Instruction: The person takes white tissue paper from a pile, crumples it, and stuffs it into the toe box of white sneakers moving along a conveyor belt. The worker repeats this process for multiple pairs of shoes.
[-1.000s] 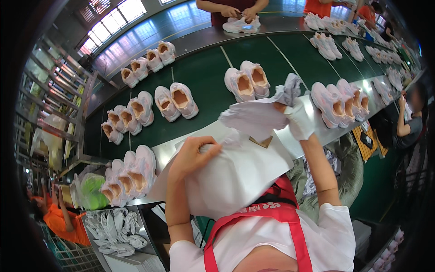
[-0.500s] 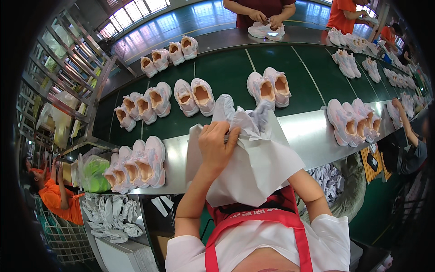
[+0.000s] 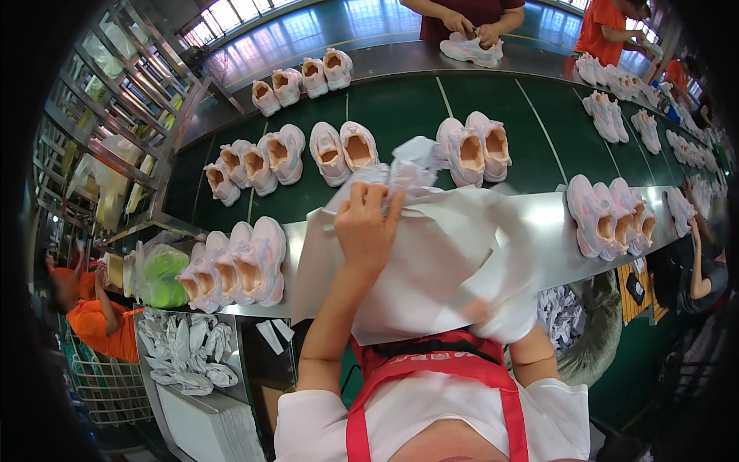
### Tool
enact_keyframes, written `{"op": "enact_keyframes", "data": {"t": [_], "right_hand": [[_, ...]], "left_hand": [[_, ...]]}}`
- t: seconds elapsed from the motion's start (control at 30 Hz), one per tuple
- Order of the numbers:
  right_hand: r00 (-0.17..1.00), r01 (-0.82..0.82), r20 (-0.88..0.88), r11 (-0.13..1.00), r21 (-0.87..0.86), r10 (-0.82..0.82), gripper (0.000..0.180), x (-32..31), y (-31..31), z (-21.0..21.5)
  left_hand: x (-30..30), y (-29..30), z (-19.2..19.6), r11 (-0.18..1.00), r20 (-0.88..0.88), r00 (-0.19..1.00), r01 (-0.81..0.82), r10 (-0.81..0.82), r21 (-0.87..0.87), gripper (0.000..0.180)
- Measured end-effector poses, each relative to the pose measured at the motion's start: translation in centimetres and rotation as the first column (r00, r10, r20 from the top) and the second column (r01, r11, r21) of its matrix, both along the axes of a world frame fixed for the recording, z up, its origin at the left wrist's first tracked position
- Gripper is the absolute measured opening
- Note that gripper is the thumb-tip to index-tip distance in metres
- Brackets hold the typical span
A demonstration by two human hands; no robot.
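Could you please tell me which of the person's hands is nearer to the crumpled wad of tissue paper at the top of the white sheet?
Left. The left hand grips the sheet just below the crumpled wad; the right hand is down at the white sheet's lower edge, mostly hidden behind it.

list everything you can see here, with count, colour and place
white tissue paper sheet: one, white, on the steel ledge
pale pink sneakers: many pairs, on the green conveyor belt and ledge
crumpled white paper wads: a heap, lower left bin
green bag: one, left of the ledge
co-workers: several, in orange or dark red, around the belt
left hand: pinching the sheet's bunched top
right hand: under the sheet's lower edge, mostly hidden
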State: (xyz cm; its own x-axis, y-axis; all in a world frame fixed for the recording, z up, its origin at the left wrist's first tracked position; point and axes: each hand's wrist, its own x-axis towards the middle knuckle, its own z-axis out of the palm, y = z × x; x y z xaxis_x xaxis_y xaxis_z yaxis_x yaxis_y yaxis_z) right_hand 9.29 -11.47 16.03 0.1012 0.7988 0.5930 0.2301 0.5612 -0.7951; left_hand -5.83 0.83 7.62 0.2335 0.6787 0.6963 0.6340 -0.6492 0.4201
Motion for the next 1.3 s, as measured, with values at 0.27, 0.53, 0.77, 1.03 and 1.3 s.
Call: {"op": "enact_keyframes", "data": {"t": [0.27, 0.53, 0.77, 1.03, 1.3], "right_hand": [[0.971, -0.238, -0.125, 0.876, -0.419, 0.204, 0.106, -1.2, 4.2, -9.7], [0.958, -0.165, -0.283, 0.912, -0.376, 0.057, 0.056, -0.2, 4.5, -9.1], [0.958, -0.05, -0.28, 0.927, -0.371, -0.061, 0.054, -0.3, 4.4, -9.0], [0.89, 0.292, 0.287, 0.927, 0.236, -0.353, 0.045, 1.1, 2.7, -4.6], [0.471, -0.561, 0.882, 0.777, 0.287, 0.015, 0.02, -1.6, 2.7, -5.4]], "left_hand": [[1.4, -2.7, 0.3, 0.588, 0.916, 0.353, 0.788, -0.193, -0.179, 0.046], [0.3, -3.4, -0.2, 0.96, 0.283, 0.927, 0.274, -0.247, -0.059, 0.074], [0.1, -4.9, -3.6, 0.365, 0.545, 0.769, 0.639, -0.334, -0.677, 0.073], [-1.3, -2.7, -6.6, 0.639, 0.493, 0.822, 0.546, -0.285, -0.542, 0.075], [-0.8, -1.5, -5.3, -0.357, 0.829, 0.151, 0.932, 0.538, 0.062, 0.084]]}}
